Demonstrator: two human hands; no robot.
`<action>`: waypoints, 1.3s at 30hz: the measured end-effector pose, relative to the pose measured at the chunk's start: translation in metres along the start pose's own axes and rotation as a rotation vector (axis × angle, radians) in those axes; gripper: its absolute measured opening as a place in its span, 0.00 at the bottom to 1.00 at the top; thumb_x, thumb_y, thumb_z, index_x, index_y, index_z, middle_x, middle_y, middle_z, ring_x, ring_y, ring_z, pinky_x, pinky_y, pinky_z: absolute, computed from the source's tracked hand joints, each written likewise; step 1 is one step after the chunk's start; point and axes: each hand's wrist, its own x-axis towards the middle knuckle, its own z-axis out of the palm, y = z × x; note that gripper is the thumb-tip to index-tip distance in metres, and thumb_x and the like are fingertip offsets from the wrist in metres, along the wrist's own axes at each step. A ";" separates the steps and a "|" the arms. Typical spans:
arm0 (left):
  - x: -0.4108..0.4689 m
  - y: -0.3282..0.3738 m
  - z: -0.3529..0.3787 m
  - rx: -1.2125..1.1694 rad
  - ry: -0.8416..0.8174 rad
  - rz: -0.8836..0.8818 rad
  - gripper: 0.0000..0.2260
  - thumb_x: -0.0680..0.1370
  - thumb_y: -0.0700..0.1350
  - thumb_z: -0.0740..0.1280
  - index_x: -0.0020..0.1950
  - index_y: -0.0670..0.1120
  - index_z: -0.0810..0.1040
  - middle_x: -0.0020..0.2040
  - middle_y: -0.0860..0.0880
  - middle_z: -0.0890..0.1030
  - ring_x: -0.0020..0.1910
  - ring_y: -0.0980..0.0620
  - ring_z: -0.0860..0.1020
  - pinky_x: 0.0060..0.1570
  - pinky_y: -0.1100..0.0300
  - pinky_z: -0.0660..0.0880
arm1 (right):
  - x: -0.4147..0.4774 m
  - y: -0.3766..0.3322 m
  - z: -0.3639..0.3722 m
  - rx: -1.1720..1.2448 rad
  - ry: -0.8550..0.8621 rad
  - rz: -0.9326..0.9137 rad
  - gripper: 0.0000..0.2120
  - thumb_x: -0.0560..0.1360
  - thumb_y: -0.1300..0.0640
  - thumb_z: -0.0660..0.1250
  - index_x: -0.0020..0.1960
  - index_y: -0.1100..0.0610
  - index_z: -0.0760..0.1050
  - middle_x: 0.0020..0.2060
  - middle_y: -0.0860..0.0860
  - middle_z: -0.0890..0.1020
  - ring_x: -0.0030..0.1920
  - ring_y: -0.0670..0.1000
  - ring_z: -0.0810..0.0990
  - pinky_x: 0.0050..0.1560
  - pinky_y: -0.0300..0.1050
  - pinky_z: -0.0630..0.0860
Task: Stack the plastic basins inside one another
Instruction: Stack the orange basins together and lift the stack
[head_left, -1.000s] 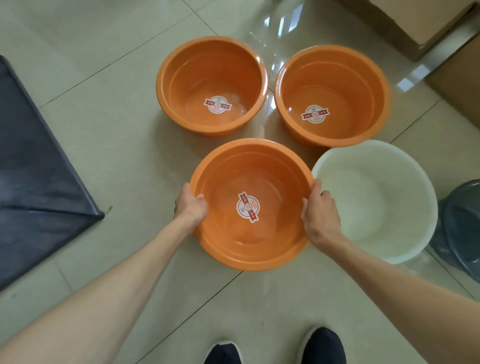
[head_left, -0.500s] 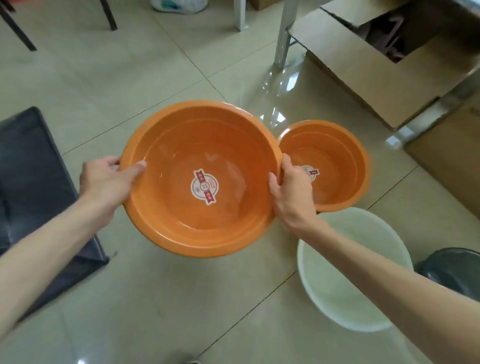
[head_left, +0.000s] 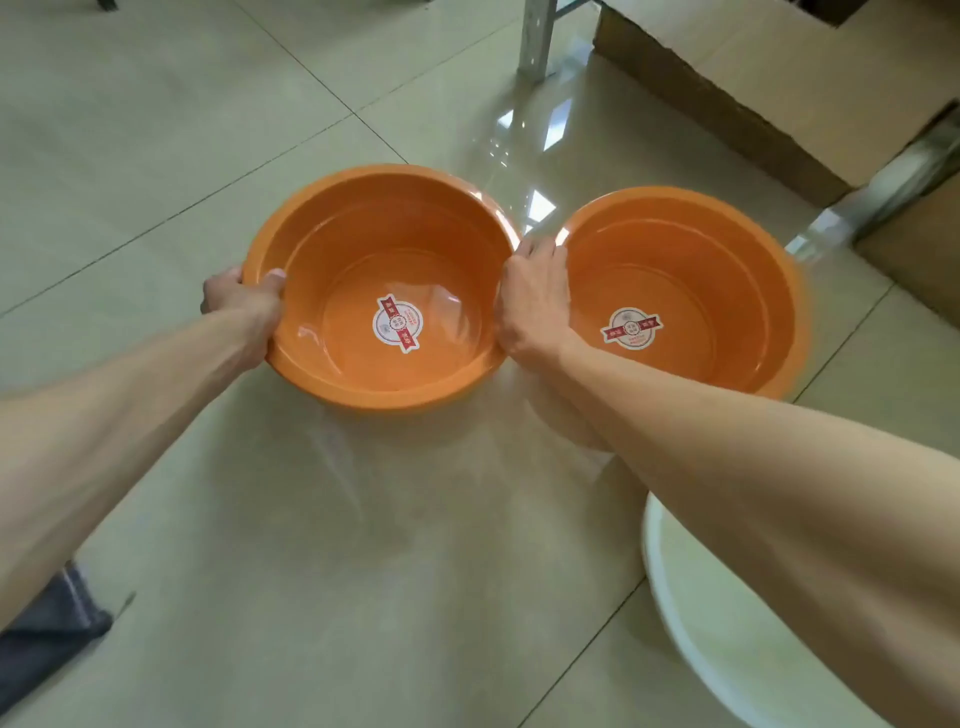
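Both my hands hold one orange plastic basin (head_left: 363, 244) with a round sticker on its bottom. My left hand (head_left: 244, 301) grips its left rim with the thumb inside, and my right hand (head_left: 532, 301) grips its right rim. The basin sits low over the floor, tilted slightly toward me. No other basin shows around or below it. A second orange basin (head_left: 680, 260) with the same sticker stands on the floor just to the right, its rim touching my right hand. A white basin (head_left: 691, 623) lies at the lower right, partly hidden by my right forearm.
The floor is glossy beige tile. A cardboard box (head_left: 753, 78) and a metal leg (head_left: 535, 41) stand at the back right. More cardboard (head_left: 914, 260) is at the right edge. A dark mat corner (head_left: 41, 639) lies at the lower left.
The held orange basin was lifted off the floor near me, carried forward and lowered where the far-left orange basin stood. That far-left basin is no longer visible.
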 end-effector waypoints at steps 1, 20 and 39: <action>0.002 -0.006 0.003 0.012 -0.013 -0.006 0.15 0.78 0.50 0.67 0.63 0.47 0.79 0.53 0.46 0.81 0.48 0.45 0.79 0.52 0.51 0.78 | -0.002 0.000 0.005 0.048 0.004 -0.005 0.22 0.78 0.62 0.61 0.69 0.70 0.66 0.63 0.64 0.71 0.65 0.62 0.69 0.65 0.51 0.67; -0.160 0.169 0.070 -0.154 -0.243 0.255 0.04 0.70 0.47 0.72 0.36 0.52 0.79 0.44 0.50 0.85 0.43 0.46 0.84 0.40 0.45 0.82 | 0.001 0.190 -0.152 0.499 0.294 0.330 0.26 0.75 0.65 0.57 0.73 0.59 0.64 0.48 0.55 0.81 0.45 0.54 0.81 0.49 0.51 0.80; -0.180 0.053 0.216 0.055 -0.245 0.229 0.17 0.82 0.46 0.61 0.71 0.48 0.72 0.65 0.46 0.78 0.61 0.45 0.78 0.59 0.51 0.74 | -0.038 0.272 -0.023 0.601 0.095 0.507 0.39 0.77 0.65 0.58 0.79 0.40 0.46 0.62 0.55 0.77 0.55 0.57 0.81 0.61 0.54 0.76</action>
